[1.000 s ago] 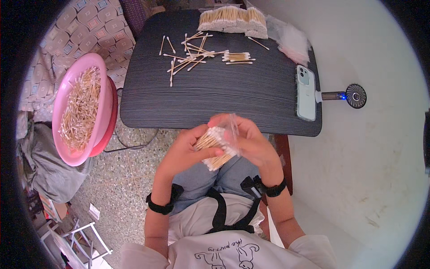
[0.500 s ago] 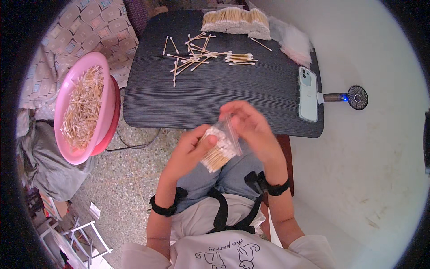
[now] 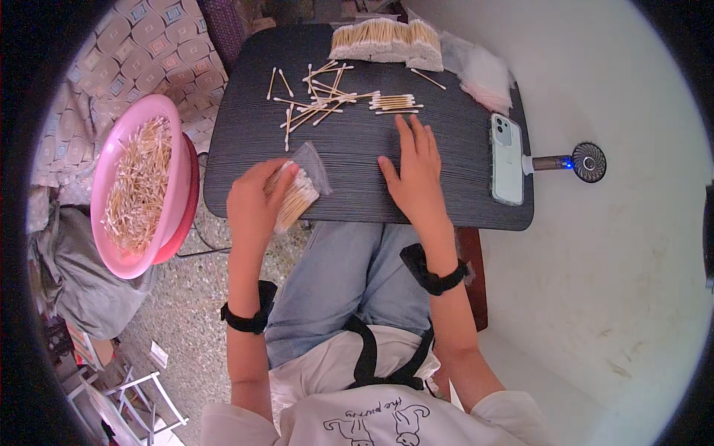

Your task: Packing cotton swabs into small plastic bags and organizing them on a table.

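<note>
Clock positions are read from the centre of the bench (image 3: 357, 178), with 12 o'clock farthest from the person. Both hands were on the clear bag of swabs (image 3: 299, 195) over the lap; the bag is now at 8 o'clock, at the near edge, in the left hand (image 3: 251, 202) alone, whose fingers are clamped on it. The right hand (image 3: 416, 177) has released it and is therefore free; its fingers are extended and apart at 5 o'clock, tips just beside the stacked swabs (image 3: 394, 102). The bag's lower end projects past the near edge; contact with the bench cannot be told. Bare surface lies between the hands and from the right hand to the phone (image 3: 506, 156) at 3 o'clock. Loose swabs (image 3: 338, 99) limit travel toward 10 o'clock.
</note>
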A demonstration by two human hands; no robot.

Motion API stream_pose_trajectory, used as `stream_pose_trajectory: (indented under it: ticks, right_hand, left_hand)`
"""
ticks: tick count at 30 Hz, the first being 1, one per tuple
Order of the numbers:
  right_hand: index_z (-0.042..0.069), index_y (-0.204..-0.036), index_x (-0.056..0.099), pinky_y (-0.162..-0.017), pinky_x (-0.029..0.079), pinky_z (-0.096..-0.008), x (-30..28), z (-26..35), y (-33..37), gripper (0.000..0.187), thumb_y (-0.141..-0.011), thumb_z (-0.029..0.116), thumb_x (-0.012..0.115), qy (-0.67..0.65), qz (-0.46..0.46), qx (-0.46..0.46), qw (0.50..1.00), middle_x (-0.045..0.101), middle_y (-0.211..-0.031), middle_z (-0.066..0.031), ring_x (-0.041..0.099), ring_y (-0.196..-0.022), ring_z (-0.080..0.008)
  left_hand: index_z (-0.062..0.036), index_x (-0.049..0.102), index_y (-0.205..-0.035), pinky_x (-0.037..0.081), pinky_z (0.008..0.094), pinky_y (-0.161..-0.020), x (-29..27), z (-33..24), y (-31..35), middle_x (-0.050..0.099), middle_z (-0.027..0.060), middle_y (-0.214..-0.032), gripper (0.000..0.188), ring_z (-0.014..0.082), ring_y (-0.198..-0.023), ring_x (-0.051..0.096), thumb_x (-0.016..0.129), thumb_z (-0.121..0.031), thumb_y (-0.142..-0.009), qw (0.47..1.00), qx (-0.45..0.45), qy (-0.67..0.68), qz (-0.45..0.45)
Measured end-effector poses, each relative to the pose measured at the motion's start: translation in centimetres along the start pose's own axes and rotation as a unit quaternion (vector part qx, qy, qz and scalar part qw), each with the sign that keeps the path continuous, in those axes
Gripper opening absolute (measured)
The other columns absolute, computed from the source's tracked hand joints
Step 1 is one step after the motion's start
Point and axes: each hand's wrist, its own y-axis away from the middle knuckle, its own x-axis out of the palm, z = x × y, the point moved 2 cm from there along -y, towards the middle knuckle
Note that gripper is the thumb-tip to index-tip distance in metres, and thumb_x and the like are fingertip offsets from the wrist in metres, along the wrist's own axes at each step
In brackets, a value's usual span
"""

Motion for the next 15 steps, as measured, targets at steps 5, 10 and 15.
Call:
stream_pose_trajectory:
  ticks: [5,10,15]
  right_hand:
    - [0.007,-0.142,0.035,-0.109,0.024,-0.0564,1.4,-1.2,-1.4,0.064,-0.088,0.03,0.061,0.102,-0.037,-0.019,0.994,0.027,-0.149,-0.0207,0.025,-0.136,-0.0443]
    - [0.007,-0.143,0.036,-0.11,0.022,-0.0574,2.6,-1.3,-3.2,0.063,-0.091,0.036,0.057,0.134,-0.061,-0.038,0.988,0.027,-0.151,-0.0169,0.025,-0.137,-0.0424]
    - [0.008,-0.143,0.036,-0.11,0.021,-0.0584,3.7,-0.8,-4.7,0.061,-0.092,0.037,0.053,0.15,-0.095,-0.1,0.979,0.029,-0.151,-0.0125,0.026,-0.138,-0.0385]
  left_hand:
    - [-0.0052,0.07,-0.092,0.048,0.0366,-0.069,-0.2,0.9,-0.5,0.067,0.0116,-0.087,0.026,0.0294,-0.078,0.064,0.065,-0.03,-0.087,0.996,0.029,-0.071,-0.034]
    - [-0.0043,0.07,-0.091,0.047,0.0358,-0.068,-0.2,1.1,-0.5,0.065,0.0097,-0.085,0.025,0.0289,-0.075,0.062,0.063,-0.028,-0.089,0.996,0.044,-0.058,-0.047]
    - [-0.0029,0.068,-0.089,0.044,0.0367,-0.063,0.0,1.4,-0.5,0.061,0.0097,-0.079,0.025,0.0293,-0.069,0.058,0.059,-0.026,-0.092,0.996,0.056,-0.056,-0.047]
